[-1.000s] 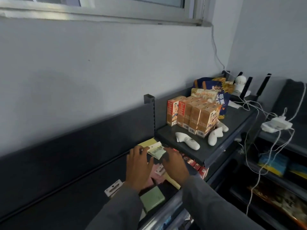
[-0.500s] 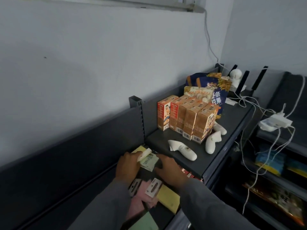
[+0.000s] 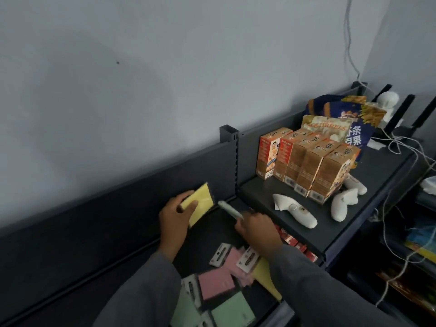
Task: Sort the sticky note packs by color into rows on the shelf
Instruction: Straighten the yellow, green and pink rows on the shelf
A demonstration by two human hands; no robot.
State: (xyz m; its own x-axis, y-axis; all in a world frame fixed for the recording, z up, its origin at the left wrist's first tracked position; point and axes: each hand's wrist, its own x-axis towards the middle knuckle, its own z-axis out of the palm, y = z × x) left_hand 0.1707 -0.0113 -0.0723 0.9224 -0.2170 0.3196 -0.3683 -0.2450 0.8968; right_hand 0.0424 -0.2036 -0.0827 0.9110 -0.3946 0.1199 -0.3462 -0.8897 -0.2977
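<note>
My left hand (image 3: pixel 173 221) grips a yellow sticky note pack (image 3: pixel 200 204) tilted up near the back panel of the dark lower shelf (image 3: pixel 113 274). My right hand (image 3: pixel 258 230) holds a pale green pack (image 3: pixel 230 210) seen edge-on, just right of the yellow one. Below my hands, loose packs lie on the shelf: two pink packs (image 3: pixel 215 283), another yellow pack (image 3: pixel 265 277) partly under my right sleeve, and two green packs (image 3: pixel 232 311) at the front.
A raised shelf (image 3: pixel 266 192) to the right carries orange drink cartons (image 3: pixel 306 164), snack bags (image 3: pixel 342 121) and white controllers (image 3: pixel 295 212). A slotted upright post (image 3: pixel 228 142) separates the two shelves. Cables (image 3: pixel 398 147) hang at the far right.
The view tilted down. My left hand took the yellow pack and lifted it toward the back panel; the right hand now holds the green pack alone, and the two packs are apart.
</note>
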